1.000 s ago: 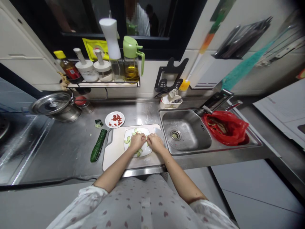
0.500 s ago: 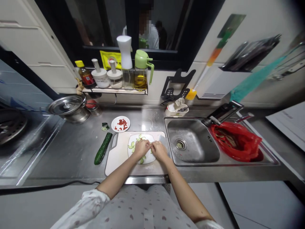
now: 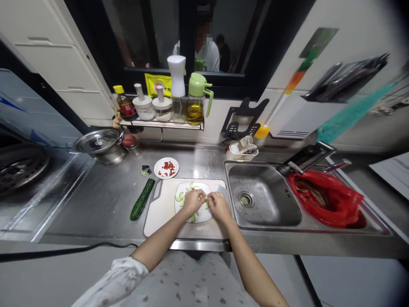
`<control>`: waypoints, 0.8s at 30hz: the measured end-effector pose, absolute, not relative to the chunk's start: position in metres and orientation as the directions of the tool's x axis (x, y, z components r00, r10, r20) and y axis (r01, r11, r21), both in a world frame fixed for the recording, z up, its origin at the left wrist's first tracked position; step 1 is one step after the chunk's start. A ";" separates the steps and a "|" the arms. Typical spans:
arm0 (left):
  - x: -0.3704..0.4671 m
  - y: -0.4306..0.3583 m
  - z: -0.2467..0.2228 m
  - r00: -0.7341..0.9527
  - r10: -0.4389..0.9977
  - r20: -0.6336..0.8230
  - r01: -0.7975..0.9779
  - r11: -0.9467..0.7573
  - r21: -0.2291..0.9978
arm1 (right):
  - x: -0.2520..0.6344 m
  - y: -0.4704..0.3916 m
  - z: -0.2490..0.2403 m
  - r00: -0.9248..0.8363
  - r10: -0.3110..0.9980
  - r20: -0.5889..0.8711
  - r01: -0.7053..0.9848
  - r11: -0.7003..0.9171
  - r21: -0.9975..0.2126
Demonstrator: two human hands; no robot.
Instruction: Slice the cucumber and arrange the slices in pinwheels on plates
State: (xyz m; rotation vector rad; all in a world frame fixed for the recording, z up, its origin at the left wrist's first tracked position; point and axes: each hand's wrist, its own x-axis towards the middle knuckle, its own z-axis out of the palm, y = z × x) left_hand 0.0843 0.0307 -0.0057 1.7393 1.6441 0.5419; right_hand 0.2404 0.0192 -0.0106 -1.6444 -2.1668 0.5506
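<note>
Both hands are over a white squarish plate [image 3: 200, 218] that lies on a cutting board [image 3: 156, 217]. Pale green cucumber slices [image 3: 182, 197] are laid out around the plate in small fan-like groups. My left hand [image 3: 193, 202] is closed in a pinch above the plate's middle. Close beside it, at the plate's right side, my right hand [image 3: 220, 206] is pinched too, its fingertips by a green slice. Whatever lies between the fingers is too small to make out. A flat, pale blade-like piece [image 3: 221, 188] shows partly behind my right hand.
Left of the board lies a dark green cucumber [image 3: 142, 199], with cucumber scraps [image 3: 146, 171] behind it. A small plate [image 3: 157, 169] holds chopped red pieces. The sink [image 3: 265, 217] is to the right, with a red plastic bag [image 3: 345, 200]. Seasoning bottles stand on a shelf [image 3: 162, 124].
The camera view has shifted a little, so the whole scene sits slightly further right. Both hands stay pinched over the plate, with only small finger movement.
</note>
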 end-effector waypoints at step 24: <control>-0.082 0.119 -0.013 -0.369 0.921 -0.123 0.810 0.384 0.443 | 0.225 -0.014 0.002 -0.142 0.981 0.134 0.662 0.195 -0.724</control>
